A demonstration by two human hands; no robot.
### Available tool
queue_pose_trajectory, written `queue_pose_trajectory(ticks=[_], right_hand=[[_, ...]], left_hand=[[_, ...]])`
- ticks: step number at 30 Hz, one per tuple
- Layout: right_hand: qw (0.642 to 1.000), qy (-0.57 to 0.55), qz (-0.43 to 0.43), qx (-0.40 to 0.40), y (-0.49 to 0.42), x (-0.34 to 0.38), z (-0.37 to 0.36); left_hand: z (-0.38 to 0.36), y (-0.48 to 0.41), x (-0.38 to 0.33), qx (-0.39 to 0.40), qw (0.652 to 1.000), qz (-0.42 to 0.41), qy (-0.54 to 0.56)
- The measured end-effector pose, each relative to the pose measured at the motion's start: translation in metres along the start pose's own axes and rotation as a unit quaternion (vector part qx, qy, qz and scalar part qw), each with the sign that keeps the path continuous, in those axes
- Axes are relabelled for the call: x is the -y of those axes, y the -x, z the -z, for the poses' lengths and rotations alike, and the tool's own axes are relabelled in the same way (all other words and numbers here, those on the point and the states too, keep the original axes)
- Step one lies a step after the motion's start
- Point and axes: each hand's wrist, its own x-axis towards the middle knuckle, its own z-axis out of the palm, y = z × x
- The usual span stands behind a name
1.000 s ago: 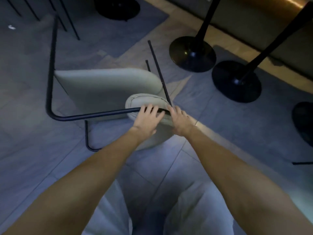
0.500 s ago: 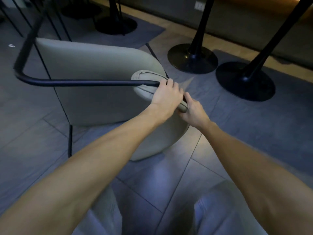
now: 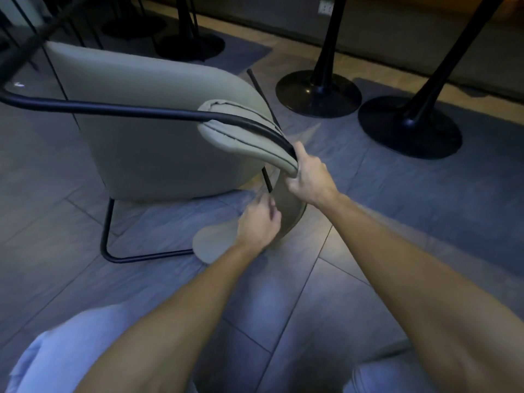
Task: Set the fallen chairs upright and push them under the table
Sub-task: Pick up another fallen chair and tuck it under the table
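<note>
While the chair (image 3: 158, 131) leans tipped over on the floor (image 3: 283, 307), not upright, the right hand (image 3: 310, 177) grips the end of its padded top edge, fingers wrapped under the rim and thumb up against the black tube (image 3: 113, 108) that runs along it. The left hand (image 3: 259, 224) is just below that grip, close against the chair's curved back shell. It is blurred and its fingers look curled, but I cannot tell whether it holds anything or only touches the shell.

The chair's broad pale panel faces the camera. The tube crosses in front of it and runs out of view past the chair's left side. A lower loop of the frame (image 3: 113, 251) rests on the floor below the panel, and the rounded end of the shell meets the tiles near the left hand.

Beyond the chair, to its right, stand two black pedestal bases (image 3: 319, 93) (image 3: 408, 129), well apart from it, and a third (image 3: 190, 48) shows behind the chair's top. Light trousers (image 3: 71, 350) fill the near corner, on this side of the chair.
</note>
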Motion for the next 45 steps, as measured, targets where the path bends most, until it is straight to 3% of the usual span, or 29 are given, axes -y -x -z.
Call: queue_pose_trajectory(ticks=[3,5,6,8,9,11,14,16,24,26,30,34,37,41,45], right_hand=[[1.000,-0.002,0.001,-0.006,0.000,0.004,-0.001],[1.000,-0.005,0.010,-0.014,0.001,0.008,-0.002],[1.000,-0.005,0.016,-0.015,0.002,0.010,-0.003],[1.000,0.006,0.027,-0.014,0.003,0.016,-0.005],[0.999,0.015,0.030,-0.014,0.003,0.018,-0.006],[0.999,0.029,0.033,-0.020,0.003,0.023,-0.007],[0.998,0.044,0.036,-0.022,0.002,0.030,-0.008],[0.998,0.050,0.040,-0.021,0.001,0.034,-0.007],[0.996,0.067,0.060,-0.004,-0.002,0.048,-0.003],[0.997,0.057,0.056,0.006,-0.001,0.045,-0.001],[0.999,0.030,0.031,0.024,-0.003,0.035,0.003],[0.999,0.000,0.006,0.040,0.000,0.021,0.006],[1.000,-0.005,-0.004,0.031,0.002,0.013,0.006],[0.999,-0.020,-0.002,0.032,0.004,0.009,0.007],[1.000,-0.018,0.002,0.019,0.006,0.009,0.005]], left_hand=[[-0.033,0.004,0.014,0.054,0.987,0.136,0.073],[-0.047,0.003,0.008,0.079,0.937,0.266,0.212],[-0.050,0.002,0.001,0.087,0.884,0.341,0.307],[-0.053,0.002,-0.014,0.104,0.730,0.460,0.495],[-0.054,0.002,-0.018,0.102,0.659,0.489,0.563],[-0.053,-0.005,-0.022,0.076,0.548,0.506,0.661],[-0.044,-0.023,-0.027,0.025,0.423,0.478,0.769],[-0.035,-0.029,-0.032,0.027,0.397,0.455,0.796],[-0.024,-0.031,-0.028,0.058,0.408,0.457,0.788],[-0.022,-0.030,-0.029,0.069,0.456,0.460,0.759],[-0.011,-0.027,-0.034,0.046,0.654,0.458,0.601],[0.024,-0.036,-0.049,-0.118,0.754,0.295,0.575],[0.044,-0.034,-0.056,-0.120,0.826,0.161,0.527],[0.041,-0.029,-0.057,-0.077,0.853,0.116,0.503],[0.060,-0.053,-0.062,-0.090,0.839,0.213,0.492]])
